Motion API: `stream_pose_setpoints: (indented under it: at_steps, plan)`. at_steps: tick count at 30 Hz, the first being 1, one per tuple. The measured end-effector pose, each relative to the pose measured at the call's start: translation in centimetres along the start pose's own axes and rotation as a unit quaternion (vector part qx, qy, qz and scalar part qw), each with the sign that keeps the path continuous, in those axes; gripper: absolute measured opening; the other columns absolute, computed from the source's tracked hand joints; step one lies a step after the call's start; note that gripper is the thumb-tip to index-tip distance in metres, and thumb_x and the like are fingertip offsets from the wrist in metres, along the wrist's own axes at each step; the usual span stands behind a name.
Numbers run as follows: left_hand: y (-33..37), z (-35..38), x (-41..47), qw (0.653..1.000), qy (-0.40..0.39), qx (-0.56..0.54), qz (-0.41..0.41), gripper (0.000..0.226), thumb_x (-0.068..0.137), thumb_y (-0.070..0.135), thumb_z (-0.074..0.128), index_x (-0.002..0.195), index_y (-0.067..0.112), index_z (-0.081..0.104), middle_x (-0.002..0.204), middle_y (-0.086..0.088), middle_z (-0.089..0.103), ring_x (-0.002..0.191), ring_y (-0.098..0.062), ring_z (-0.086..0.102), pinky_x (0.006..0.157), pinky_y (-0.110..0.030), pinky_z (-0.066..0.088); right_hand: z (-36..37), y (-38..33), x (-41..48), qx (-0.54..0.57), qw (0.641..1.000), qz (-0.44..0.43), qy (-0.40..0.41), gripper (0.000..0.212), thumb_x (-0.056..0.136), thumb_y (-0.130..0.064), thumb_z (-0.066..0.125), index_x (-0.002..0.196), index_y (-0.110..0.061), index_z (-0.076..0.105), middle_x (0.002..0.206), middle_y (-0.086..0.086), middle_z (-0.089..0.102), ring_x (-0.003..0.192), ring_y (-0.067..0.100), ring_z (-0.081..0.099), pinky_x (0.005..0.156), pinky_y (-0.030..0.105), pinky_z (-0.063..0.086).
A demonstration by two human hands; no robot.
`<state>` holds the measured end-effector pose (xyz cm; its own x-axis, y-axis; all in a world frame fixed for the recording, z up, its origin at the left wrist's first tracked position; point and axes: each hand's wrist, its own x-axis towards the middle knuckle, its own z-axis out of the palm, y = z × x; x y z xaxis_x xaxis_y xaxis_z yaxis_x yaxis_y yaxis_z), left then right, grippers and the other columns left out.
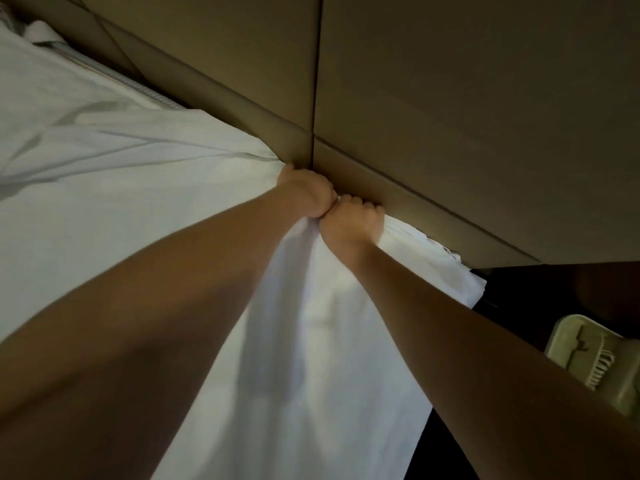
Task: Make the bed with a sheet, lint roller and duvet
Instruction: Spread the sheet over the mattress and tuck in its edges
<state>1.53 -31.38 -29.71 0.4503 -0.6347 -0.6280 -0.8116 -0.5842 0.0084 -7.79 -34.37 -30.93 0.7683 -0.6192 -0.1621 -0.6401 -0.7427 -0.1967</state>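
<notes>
Now: both arms out straight ahead, fists side by side and touching. My left hand [304, 192] is curled tight around a bunch of the white sheet [104, 209], knuckles up against the tan padded headboard [450, 98], right where a vertical seam between two panels meets a horizontal one. My right hand [352, 224] grips the same gathered edge just beside it, fingers folded over the cloth and pressed to the panel.

Sheet lies across the bed on my left, pulled into long creases that run toward my fists. Below my hands it hangs down between my forearms in a broad smooth fall. To the right of my right hand a loose rumpled edge of it trails along the foot of the headboard.

Upper left: a ribbed mattress seam [145, 93] shows uncovered beside the headboard.

Lower right: dark floor [519, 289], and on it a pale green slotted object [588, 355], partly behind my right forearm; cannot tell what it is.
</notes>
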Motion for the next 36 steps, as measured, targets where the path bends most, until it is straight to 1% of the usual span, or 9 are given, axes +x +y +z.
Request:
stream_pose_setpoints:
  at_steps: [6,9,14,18,20,24,27,31,36]
  plan:
    - [0.5,5.6,-4.4,0.951,0.293,-0.093,0.035,0.058,0.089,0.033,0.017,0.121,0.011,0.060,0.122,-0.008,0.061,0.119,-0.026,0.052,0.100,-0.036,0.025,1.1,3.5,-5.7,0.032,0.997,0.008,0.066,0.049,0.085,-0.029,0.033,0.113,-0.005,0.065,0.118,0.015,0.064,0.111,0.034,0.060,0.094,0.048,0.045]
    - [1.9,5.7,-5.2,0.950,0.264,-0.126,0.112,0.053,0.090,0.030,0.023,0.127,0.013,0.056,0.129,-0.006,0.058,0.122,-0.023,0.051,0.104,-0.036,0.030,0.6,5.2,-6.8,0.026,0.994,0.080,0.069,0.052,0.085,-0.032,0.032,0.117,-0.005,0.063,0.125,0.014,0.061,0.116,0.039,0.054,0.098,0.055,0.038]
    - [6.1,3.7,-4.3,0.964,0.194,-0.112,0.144,0.059,0.092,0.032,0.014,0.138,0.012,0.044,0.141,-0.005,0.048,0.131,-0.017,0.042,0.111,-0.030,0.022,0.4,6.3,-6.2,0.033,0.997,0.065,-0.007,0.066,0.090,-0.037,0.008,0.142,-0.010,0.038,0.149,0.008,0.037,0.139,0.033,0.027,0.114,0.042,0.013]
    - [6.1,2.6,-3.7,0.982,0.151,-0.021,0.108,0.046,0.099,0.031,0.022,0.140,0.018,0.039,0.143,0.003,0.043,0.133,-0.011,0.036,0.109,-0.034,0.021,0.3,6.4,-5.1,0.057,0.997,0.047,0.021,0.048,0.083,-0.027,0.032,0.107,-0.001,0.065,0.105,0.015,0.067,0.097,0.038,0.062,0.089,0.044,0.047]
    - [6.8,1.3,-3.1,0.990,0.101,0.030,0.090,0.041,0.099,0.034,0.024,0.129,0.023,0.050,0.132,0.006,0.053,0.125,-0.014,0.042,0.105,-0.036,0.024,-0.2,7.1,-4.1,0.055,0.998,0.024,0.016,0.035,0.076,-0.025,0.046,0.092,-0.002,0.067,0.087,0.014,0.069,0.080,0.036,0.064,0.081,0.040,0.050]
    - [8.6,-0.3,-1.5,1.000,0.001,-0.007,0.030,0.048,0.100,0.040,0.014,0.125,0.028,0.054,0.130,0.007,0.054,0.127,-0.016,0.040,0.109,-0.037,0.018,-1.2,7.9,-2.4,0.002,0.994,0.015,-0.107,0.039,0.088,-0.034,0.048,0.118,-0.010,0.057,0.117,0.008,0.062,0.111,0.030,0.054,0.098,0.035,0.033]
    - [8.3,1.6,-2.2,0.994,0.082,-0.055,0.054,0.050,0.098,0.036,0.013,0.112,0.023,0.059,0.118,0.004,0.061,0.116,-0.016,0.048,0.104,-0.037,0.021,0.0,8.1,-4.2,0.093,0.995,0.006,0.043,0.042,0.079,-0.027,0.038,0.096,-0.004,0.069,0.089,0.010,0.070,0.084,0.033,0.064,0.085,0.038,0.045]
    - [7.6,5.9,-4.0,0.928,0.337,-0.117,0.108,0.047,0.087,0.029,0.028,0.105,0.011,0.068,0.104,-0.005,0.068,0.101,-0.022,0.061,0.095,-0.034,0.032,0.5,8.6,-6.6,0.053,0.991,0.056,0.112,0.042,0.082,-0.029,0.041,0.107,-0.007,0.066,0.107,0.009,0.067,0.098,0.031,0.062,0.088,0.039,0.042]
    - [8.6,5.3,-4.4,0.941,0.266,-0.085,0.190,0.055,0.089,0.029,0.021,0.124,0.013,0.059,0.127,-0.003,0.060,0.120,-0.019,0.053,0.103,-0.034,0.030,-0.1,8.9,-6.6,0.062,0.987,0.127,0.078,0.046,0.078,-0.021,0.033,0.104,0.000,0.065,0.102,0.014,0.067,0.099,0.034,0.063,0.087,0.043,0.049]
